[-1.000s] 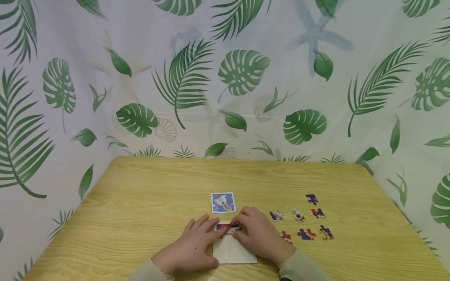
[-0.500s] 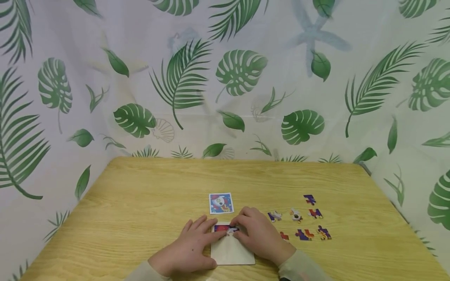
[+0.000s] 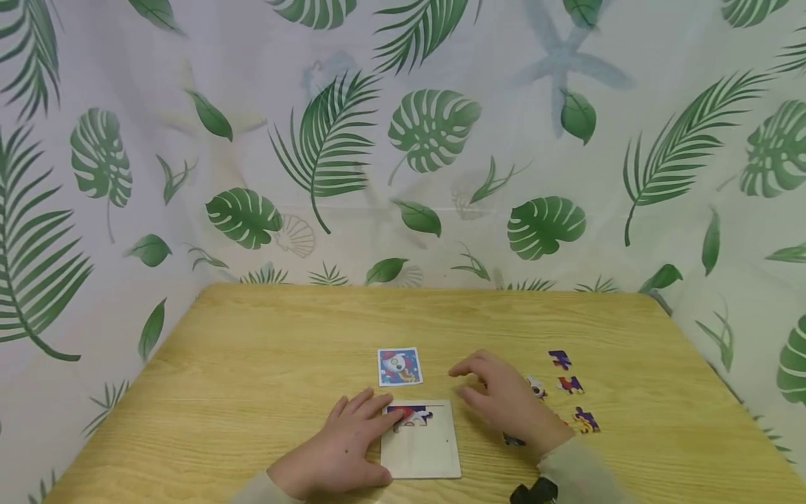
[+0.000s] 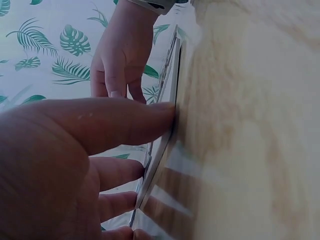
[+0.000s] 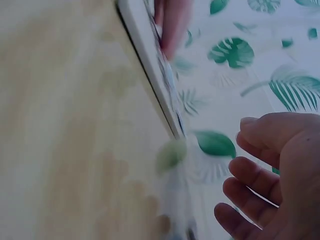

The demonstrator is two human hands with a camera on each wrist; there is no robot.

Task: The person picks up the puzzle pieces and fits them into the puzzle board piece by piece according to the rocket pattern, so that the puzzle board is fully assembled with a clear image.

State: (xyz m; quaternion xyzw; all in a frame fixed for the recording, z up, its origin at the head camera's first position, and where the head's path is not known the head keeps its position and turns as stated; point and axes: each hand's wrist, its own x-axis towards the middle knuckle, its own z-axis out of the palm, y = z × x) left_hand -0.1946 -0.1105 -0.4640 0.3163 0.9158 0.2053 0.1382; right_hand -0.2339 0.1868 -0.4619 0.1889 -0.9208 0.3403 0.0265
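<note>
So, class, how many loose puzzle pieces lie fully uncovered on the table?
3: a purple piece farthest from the person, a red-and-purple piece just nearer, and a purple-and-yellow piece nearest. Other pieces are partly covered by the right hand; more may be hidden.

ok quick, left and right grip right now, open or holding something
Left grip: open, touching the puzzle board.
Right grip: open, fingers loosely bent, holding nothing, near the loose puzzle pieces.
</note>
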